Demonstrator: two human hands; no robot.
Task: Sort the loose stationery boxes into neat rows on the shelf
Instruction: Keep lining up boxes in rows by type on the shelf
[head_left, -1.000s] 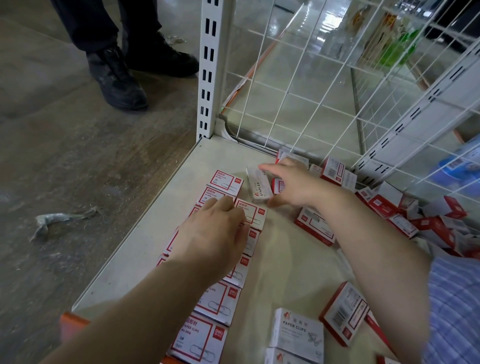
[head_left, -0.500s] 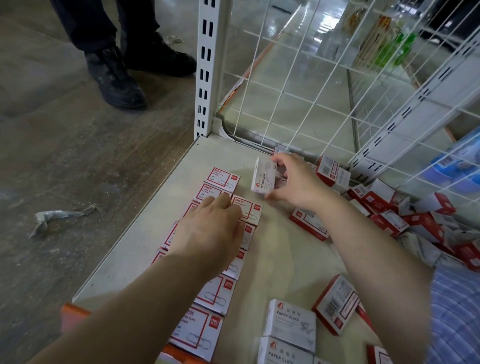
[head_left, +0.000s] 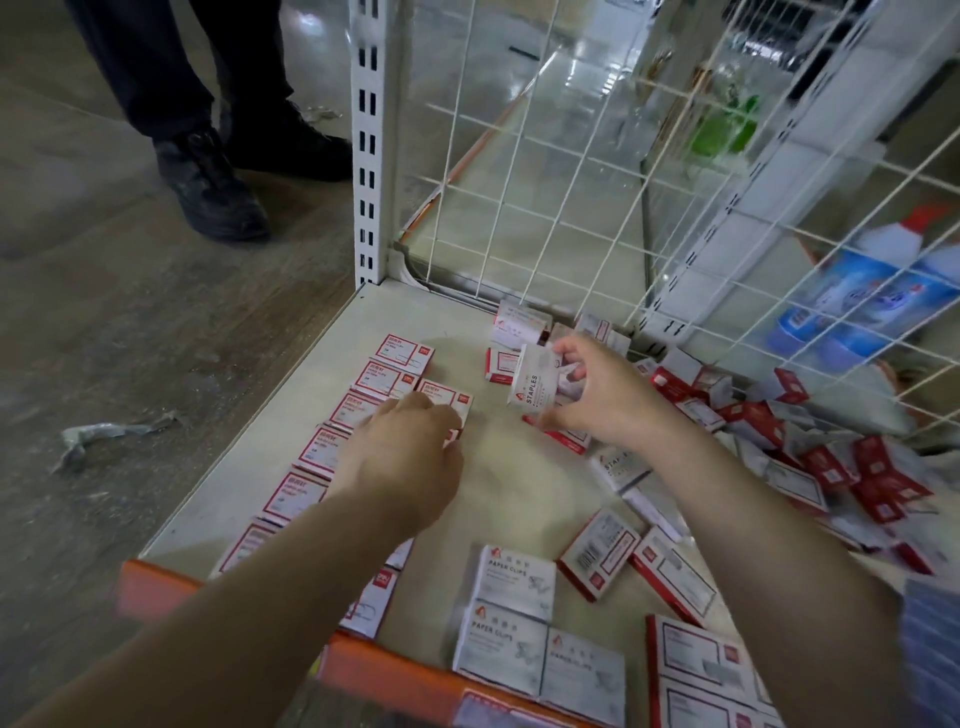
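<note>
On the pale shelf board (head_left: 311, 374), the right hand (head_left: 602, 400) grips a white staples box (head_left: 535, 382); the left hand (head_left: 410, 447) presses flat on the red-bordered rows (head_left: 384, 382). Next move, likely: lay it square beside a row

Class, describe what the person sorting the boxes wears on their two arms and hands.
Both forearms are bare, with no gloves, watch, rings or bracelets visible on the left hand or the right hand. Only a blue-and-white checked sleeve shows, at the right upper arm. No sleeve appears on the left arm in view.

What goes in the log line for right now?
right hand: holds staples box, lifted | left hand: rests on row | pile: unsorted
</note>
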